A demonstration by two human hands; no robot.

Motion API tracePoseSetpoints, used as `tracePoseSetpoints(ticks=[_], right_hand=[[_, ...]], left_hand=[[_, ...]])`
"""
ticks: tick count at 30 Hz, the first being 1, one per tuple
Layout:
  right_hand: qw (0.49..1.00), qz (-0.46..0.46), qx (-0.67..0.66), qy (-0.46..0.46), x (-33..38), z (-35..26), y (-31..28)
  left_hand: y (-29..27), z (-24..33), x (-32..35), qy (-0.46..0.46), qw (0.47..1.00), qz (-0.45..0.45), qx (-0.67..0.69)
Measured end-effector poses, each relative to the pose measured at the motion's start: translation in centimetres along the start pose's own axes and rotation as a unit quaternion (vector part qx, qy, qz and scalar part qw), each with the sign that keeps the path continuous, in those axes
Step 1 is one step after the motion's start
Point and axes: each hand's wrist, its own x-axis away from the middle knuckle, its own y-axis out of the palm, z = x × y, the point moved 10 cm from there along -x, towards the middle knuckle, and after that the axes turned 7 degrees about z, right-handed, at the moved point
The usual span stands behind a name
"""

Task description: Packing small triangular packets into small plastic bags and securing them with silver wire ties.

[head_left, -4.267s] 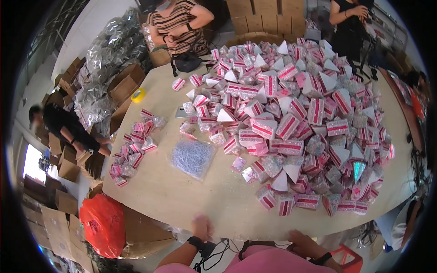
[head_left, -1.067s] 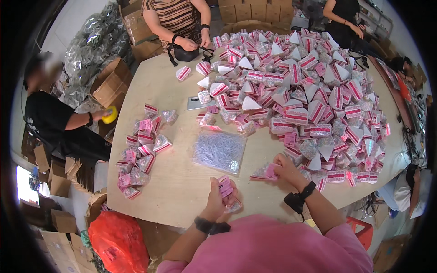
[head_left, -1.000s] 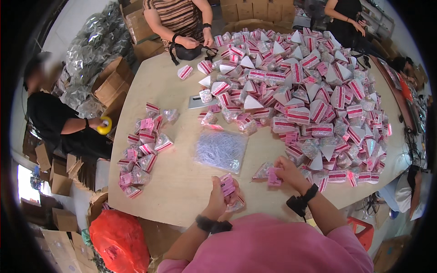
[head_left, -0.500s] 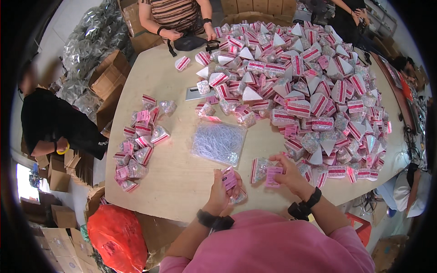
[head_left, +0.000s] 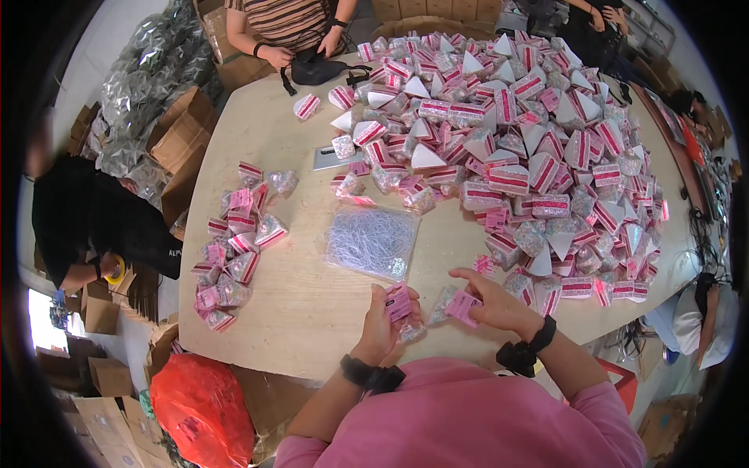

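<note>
My left hand [head_left: 376, 331] is closed on a pink tag [head_left: 397, 302], pinched beneath the thumb. A glittery ornament [head_left: 411, 333] shows just under those fingers. To its right, my right hand [head_left: 499, 306] pinches a second pink tag [head_left: 463, 307] between thumb and fingers, its index finger stretched out to the left. Beside that tag sits another glittery ornament [head_left: 442, 303], partly hidden by the tag. Both hands are over the near edge of the table, just below a clear flat pack of thin white strings [head_left: 371, 242].
A large heap of cake-slice ornaments [head_left: 507, 179] covers the table's right side. A smaller tagged group [head_left: 234, 257] lies at the left. A grey flat device [head_left: 335, 158] lies beyond the string pack. A person in a striped top [head_left: 285, 23] handles a black pouch [head_left: 316, 72] at the far edge.
My right hand has shifted slightly left, and its tag and ornament have turned, with less of the ornament showing. The left hand's tag has tilted. The person opposite has moved their hands on the pouch.
</note>
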Motion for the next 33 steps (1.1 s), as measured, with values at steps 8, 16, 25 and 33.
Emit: tracePoseSetpoints(ticks=[8, 16, 25, 33], right_hand=[[0.913, 0.058, 0.288, -0.283, 1.3, -4.5, 1.9], [0.895, -0.092, 0.316, -0.301, 2.3, -9.4, 6.5], [0.894, 0.015, 0.327, -0.306, 0.2, -10.7, 5.8], [0.895, -0.045, 0.342, -0.282, 0.3, -10.1, 6.0]], left_hand=[[0.7, -0.1, -0.4, -0.016, 1.000, -0.012, -0.019], [2.8, -0.1, 0.2, -0.014, 0.994, -0.070, -0.080], [2.8, -2.7, 1.2, -0.114, 0.993, -0.043, -0.002], [4.2, -3.4, 2.4, -0.148, 0.966, -0.210, 0.035]])
